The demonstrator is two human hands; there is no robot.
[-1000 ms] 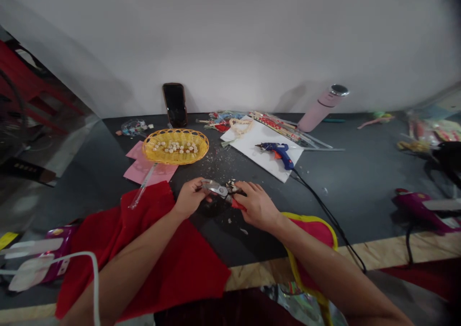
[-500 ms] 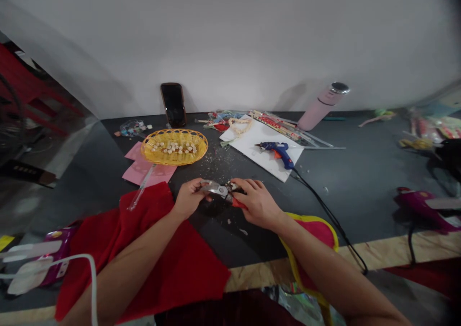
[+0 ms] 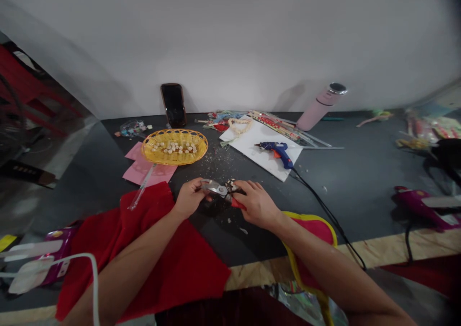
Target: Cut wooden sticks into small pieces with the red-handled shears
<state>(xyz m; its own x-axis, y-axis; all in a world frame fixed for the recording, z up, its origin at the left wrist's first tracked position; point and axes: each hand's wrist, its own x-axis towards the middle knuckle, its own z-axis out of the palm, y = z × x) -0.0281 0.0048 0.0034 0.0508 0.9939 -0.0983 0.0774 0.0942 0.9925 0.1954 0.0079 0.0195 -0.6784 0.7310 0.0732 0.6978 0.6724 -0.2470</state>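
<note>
Over the dark table, a metal hand tool like pliers [image 3: 222,190] with a red handle lies between my two hands. My right hand [image 3: 260,204] is closed around the handle side. At the opposite end of the tool, the fingers of my left hand [image 3: 189,199] are pinched together. A clear or shiny edge shows at those fingertips, but what they grip cannot be made out. Small pale bits [image 3: 230,182] show beside my right fingers. A yellow woven basket [image 3: 175,161] with several whitish beads stands beyond my left hand.
A blue glue gun [image 3: 279,150] rests on a white board [image 3: 245,146], its black cord running to the front edge. Behind stand a phone [image 3: 173,105] and a pink bottle [image 3: 320,107]. Red cloth [image 3: 187,268] lies under my left forearm. Pale scraps dot the tabletop.
The pale bits beside my right fingers show more plainly now. Both hands and the tool stay in nearly the same place.
</note>
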